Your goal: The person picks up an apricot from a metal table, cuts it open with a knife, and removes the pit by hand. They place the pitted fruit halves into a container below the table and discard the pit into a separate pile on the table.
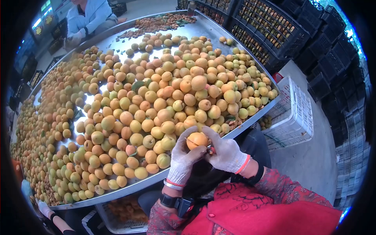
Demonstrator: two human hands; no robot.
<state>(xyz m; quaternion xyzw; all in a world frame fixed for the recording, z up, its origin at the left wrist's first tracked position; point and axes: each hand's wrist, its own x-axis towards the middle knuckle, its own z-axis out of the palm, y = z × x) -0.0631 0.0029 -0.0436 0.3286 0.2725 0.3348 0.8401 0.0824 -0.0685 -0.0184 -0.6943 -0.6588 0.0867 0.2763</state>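
Note:
An orange-yellow apricot (197, 141) with a dark line across its skin is held near the table's front edge. My left hand (183, 156), in a white knitted glove, is closed round its left side. On its right, my right hand (227, 150), also gloved, has its fingers bent against the fruit. A small dark and red object (210, 149) shows at the right hand's thumb; what it is cannot be made out. Beyond both hands, a large heap of apricots (168, 92) covers much of the metal table (207, 29).
A white crate (299, 111) stands right of the table; another crate (131, 229) sits under its front edge. Black crates of fruit (270, 23) are stacked at back right. A person (88, 19) is across the table; another person's gloved hand (46, 208) shows at lower left.

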